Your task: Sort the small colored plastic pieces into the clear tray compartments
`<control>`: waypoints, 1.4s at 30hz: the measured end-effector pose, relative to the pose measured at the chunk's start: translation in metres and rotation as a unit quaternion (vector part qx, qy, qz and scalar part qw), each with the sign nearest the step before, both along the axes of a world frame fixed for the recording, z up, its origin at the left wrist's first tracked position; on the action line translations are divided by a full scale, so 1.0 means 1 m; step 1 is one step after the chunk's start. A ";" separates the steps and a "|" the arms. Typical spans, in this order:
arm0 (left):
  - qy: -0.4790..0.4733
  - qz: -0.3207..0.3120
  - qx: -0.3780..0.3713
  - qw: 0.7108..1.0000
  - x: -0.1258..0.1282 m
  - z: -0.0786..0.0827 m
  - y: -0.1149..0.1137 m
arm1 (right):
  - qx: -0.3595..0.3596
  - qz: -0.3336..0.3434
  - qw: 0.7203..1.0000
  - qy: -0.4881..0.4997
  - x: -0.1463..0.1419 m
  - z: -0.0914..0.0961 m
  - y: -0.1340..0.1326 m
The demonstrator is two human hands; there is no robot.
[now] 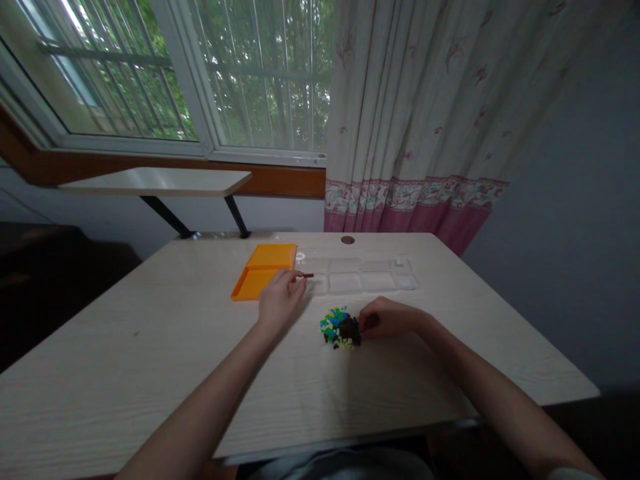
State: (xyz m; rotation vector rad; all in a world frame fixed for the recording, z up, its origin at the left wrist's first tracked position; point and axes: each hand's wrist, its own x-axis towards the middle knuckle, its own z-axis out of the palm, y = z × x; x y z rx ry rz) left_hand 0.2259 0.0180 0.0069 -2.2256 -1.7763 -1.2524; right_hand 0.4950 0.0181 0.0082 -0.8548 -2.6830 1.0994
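My left hand (280,297) is closed in a pinch on a small dark brown piece (307,275), held just above the left end of a clear compartment tray (367,275). My right hand (387,318) rests on the light wooden table (150,360) with its fingers curled at the right edge of a small pile of coloured pieces (340,327) in blue, green, yellow and dark brown. Whether those fingers grip a piece is hidden.
An orange lid or shallow box (264,270) lies left of the clear tray. A round cable hole (347,240) sits near the table's far edge. Behind are a small shelf (155,181), a barred window and a patterned curtain (415,113).
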 end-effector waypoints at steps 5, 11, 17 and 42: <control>0.118 0.067 -0.059 0.989 -0.006 -0.009 0.009 | 0.006 -0.003 1.000 -0.006 -0.001 0.000 0.000; 0.138 0.071 -0.082 0.984 -0.009 -0.010 0.011 | 0.014 0.007 1.000 -0.006 0.000 -0.003 0.003; 0.096 -0.101 -0.023 0.990 -0.001 -0.006 -0.001 | -0.006 -0.067 0.997 0.033 -0.005 -0.003 0.002; 0.044 -0.286 -0.026 0.957 0.040 -0.010 -0.029 | -0.126 -0.181 0.954 0.202 -0.029 -0.022 -0.004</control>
